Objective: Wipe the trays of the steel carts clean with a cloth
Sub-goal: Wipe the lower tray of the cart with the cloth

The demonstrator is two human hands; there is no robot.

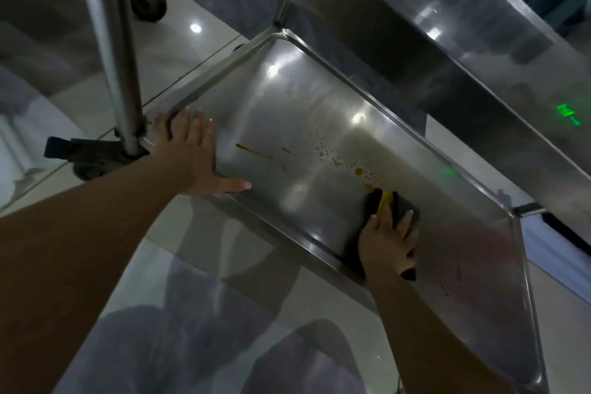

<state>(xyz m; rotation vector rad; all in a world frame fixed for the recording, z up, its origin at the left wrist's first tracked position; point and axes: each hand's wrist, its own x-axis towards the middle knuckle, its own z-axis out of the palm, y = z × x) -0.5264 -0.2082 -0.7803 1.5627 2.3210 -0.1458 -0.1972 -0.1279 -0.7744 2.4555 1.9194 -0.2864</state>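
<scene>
Lower tray under the cloth

Floor [198, 61] of pale glossy tiles fills the background and mirrors the ceiling lights. Above it stands the steel cart, its upper shelf [431, 29] crossing the top right of the view, and one upright post [123, 73] comes down at the left to a caster wheel [86, 163]. The lower tray [287, 112] is a long rectangle with a raised rim; its long axis runs from the upper left, near the far corner, down to the lower right. Brown-yellow stains [335, 158] lie in streaks and drops near the middle of the tray, just beside the cloth.

The left hand [195, 153] lies flat on the left end of the tray, fingers straight and spread, thumb along the near rim; it holds nothing. The right hand [388, 246] reaches over the near rim and presses down on the cloth [404, 206], fingers laid over it. The cloth is dark with a yellow strip and rests on the tray bottom, close to the near rim, toward the right half
</scene>
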